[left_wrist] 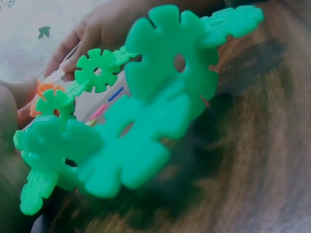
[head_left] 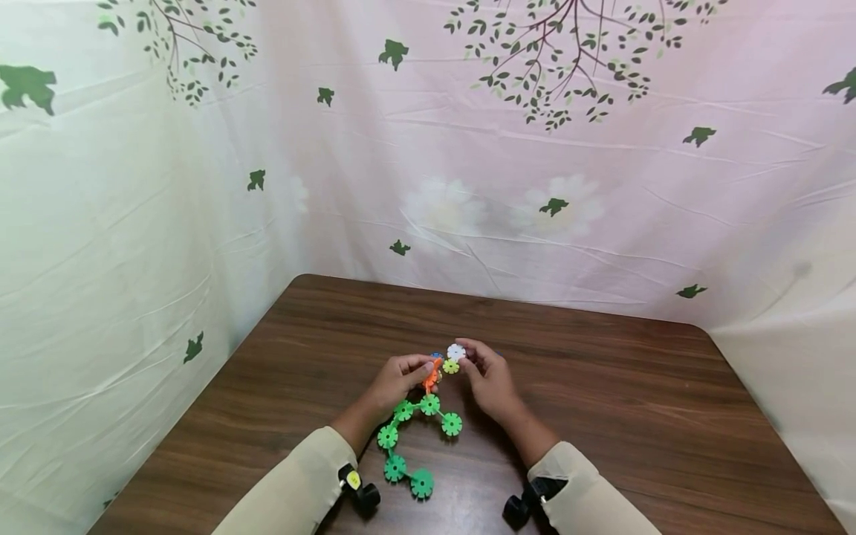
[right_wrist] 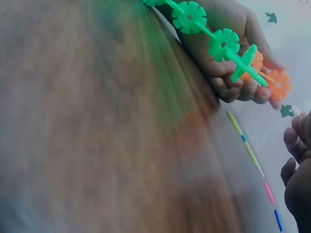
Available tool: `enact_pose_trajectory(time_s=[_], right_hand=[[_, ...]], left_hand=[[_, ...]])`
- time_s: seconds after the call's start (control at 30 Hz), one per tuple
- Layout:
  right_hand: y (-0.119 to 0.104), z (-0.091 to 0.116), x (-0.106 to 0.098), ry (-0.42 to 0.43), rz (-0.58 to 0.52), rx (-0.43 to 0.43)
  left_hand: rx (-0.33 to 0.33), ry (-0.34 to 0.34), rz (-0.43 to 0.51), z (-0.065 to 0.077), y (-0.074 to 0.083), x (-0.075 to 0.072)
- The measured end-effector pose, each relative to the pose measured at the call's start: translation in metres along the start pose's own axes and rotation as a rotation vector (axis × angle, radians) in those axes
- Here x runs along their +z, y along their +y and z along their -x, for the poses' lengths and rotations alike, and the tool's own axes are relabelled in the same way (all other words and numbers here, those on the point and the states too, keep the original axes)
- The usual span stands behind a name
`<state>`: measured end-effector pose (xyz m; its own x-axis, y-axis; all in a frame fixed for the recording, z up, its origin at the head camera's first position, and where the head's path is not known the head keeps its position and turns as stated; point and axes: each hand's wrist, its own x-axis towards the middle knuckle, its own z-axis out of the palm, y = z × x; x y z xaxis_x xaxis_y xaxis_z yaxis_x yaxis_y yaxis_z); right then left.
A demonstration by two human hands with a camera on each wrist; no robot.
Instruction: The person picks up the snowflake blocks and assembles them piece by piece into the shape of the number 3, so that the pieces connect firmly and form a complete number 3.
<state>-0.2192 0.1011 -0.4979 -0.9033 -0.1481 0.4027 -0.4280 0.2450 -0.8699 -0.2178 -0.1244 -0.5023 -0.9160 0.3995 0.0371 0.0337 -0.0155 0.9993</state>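
Nearest, on the near side of the orange flower-shaped plastic discs (head_left: 431,379), a bent chain of green flower-shaped plastic discs (head_left: 388,436) is seen, its pieces slotted together at angles and, in the left wrist view, partly raised over the brown wood-grain surface (head_left: 615,431). The chain appears to be joined to the orange discs, which are clamped between the thumb and fingers of the left hand (head_left: 394,383), placed to their left. Trouble could be caused by the weight of the overhanging green chain: a slot might be worked loose by its swing, or the orange discs might be twisted in the pinch. To the right of the orange discs, a white flower-shaped plastic disc (head_left: 456,351) is pinched at its edge by the right hand (head_left: 493,379); with so slight a grip, it could be dropped or tilted if pressed against a misaligned slot. Just right of the orange discs, a yellow flower-shaped plastic disc (head_left: 451,366) is seen, and slightly beyond them a blue flower-shaped plastic disc (head_left: 437,356) is partly hidden; either could be knocked aside by a stray knuckle. Well beyond the orange discs, a pale leaf-printed cloth (head_left: 334,186) is hung.
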Motion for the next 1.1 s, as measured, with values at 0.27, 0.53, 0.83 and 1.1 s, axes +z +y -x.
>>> enact_pose_trajectory(time_s=[0.27,0.53,0.83,1.1], right_hand=[[-0.0051,0.0008,0.0030,-0.039,-0.037,0.009],[-0.0066,0.0018,0.0034,-0.066,-0.028,-0.003],[-0.0064,0.0026,0.0042,-0.127,-0.062,0.015],[-0.0102,0.0031,0.0047,-0.140,-0.068,0.042]], left_hand=[[0.011,-0.018,-0.015,0.0004,0.0009,0.0000],[0.018,-0.013,-0.038,0.0006,0.0006,0.0012],[0.045,-0.016,-0.054,0.0004,-0.0002,0.0012],[0.079,-0.009,-0.091,0.0013,0.0006,0.0023]])
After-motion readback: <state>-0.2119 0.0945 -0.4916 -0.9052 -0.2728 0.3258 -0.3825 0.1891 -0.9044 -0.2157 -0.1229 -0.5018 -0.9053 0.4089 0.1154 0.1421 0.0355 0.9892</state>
